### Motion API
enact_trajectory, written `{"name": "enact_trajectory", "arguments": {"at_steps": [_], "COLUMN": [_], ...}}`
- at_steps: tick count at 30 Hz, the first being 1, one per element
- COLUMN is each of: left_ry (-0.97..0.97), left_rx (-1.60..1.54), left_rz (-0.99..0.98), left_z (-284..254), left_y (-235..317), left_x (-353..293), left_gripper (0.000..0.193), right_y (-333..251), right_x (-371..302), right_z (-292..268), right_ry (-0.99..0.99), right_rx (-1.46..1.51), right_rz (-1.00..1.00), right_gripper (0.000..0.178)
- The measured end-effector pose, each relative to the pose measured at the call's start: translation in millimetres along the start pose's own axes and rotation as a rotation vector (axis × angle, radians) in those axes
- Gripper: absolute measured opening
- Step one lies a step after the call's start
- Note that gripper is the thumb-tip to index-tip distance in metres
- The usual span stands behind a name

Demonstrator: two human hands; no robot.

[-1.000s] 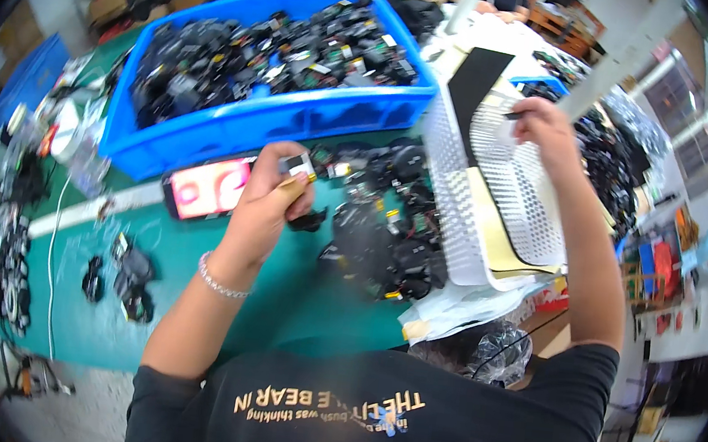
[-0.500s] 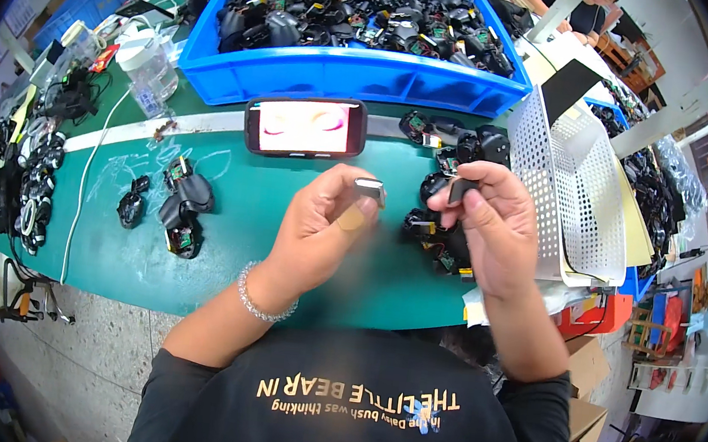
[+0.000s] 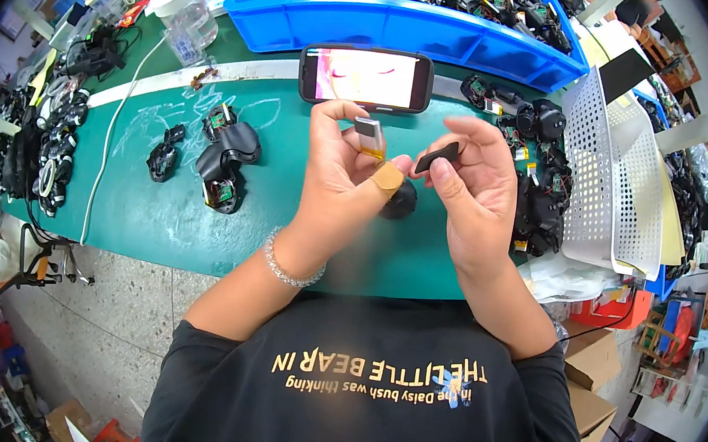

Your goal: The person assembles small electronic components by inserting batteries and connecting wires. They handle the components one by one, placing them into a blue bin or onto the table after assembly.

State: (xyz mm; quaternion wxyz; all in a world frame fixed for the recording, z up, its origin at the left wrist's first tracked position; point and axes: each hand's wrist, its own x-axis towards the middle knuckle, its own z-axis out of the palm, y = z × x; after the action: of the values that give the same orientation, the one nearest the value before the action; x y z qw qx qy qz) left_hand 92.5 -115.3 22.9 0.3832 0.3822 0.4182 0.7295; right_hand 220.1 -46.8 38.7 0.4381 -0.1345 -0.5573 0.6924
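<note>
My left hand (image 3: 338,168) pinches a small flat silver battery pouch (image 3: 370,139) between thumb and fingers. A dark grey patch covers the pouch's upper end, and yellow tape shows at its lower end. A tan bandage (image 3: 389,177) wraps the left thumb. Between the thumb and fingers of my right hand (image 3: 479,195) is a thin flat black pad (image 3: 437,157), held tilted close to the battery pouch but apart from it. Below and between the hands, a dark rounded part (image 3: 401,202) shows partly; my left thumb hides some of it.
A lit phone (image 3: 366,79) stands beyond my hands, before a blue bin (image 3: 408,35) of black housings. Opened housings with boards (image 3: 227,156) lie left, more (image 3: 539,180) lie right. A white perforated basket (image 3: 596,177) stands at the right; a clear jug (image 3: 187,22) is at the back left.
My hands have come closer together, and the black pad is now near the battery pouch. The pouch has turned to show more of its face. The whole view has shifted.
</note>
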Motion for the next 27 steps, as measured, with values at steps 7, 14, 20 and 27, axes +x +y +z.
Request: {"name": "enact_trajectory", "arguments": {"at_steps": [7,14,20,27], "left_ry": [-0.192,-0.14,-0.137,-0.325], "left_rx": [0.207,0.699,0.501,0.365], "left_rz": [0.044,0.382,0.176,0.03], "left_z": [-15,-10,-12,-15], "left_y": [-13,-9,-15,-3], "left_x": [1,12,5,-4], "left_gripper": [0.023,0.01,0.015,0.022], "right_y": [12,12,2,4], "right_x": [-2,3,-1,4], "right_z": [-14,-23,-11,-13], "right_ry": [-0.008,0.025,-0.114,-0.157], "right_rx": [0.04,-0.071,-0.133,-0.222], "right_rz": [0.057,-0.195,-0.013,-0.006], "right_gripper": [0.014,0.011,0.009,0.008]}}
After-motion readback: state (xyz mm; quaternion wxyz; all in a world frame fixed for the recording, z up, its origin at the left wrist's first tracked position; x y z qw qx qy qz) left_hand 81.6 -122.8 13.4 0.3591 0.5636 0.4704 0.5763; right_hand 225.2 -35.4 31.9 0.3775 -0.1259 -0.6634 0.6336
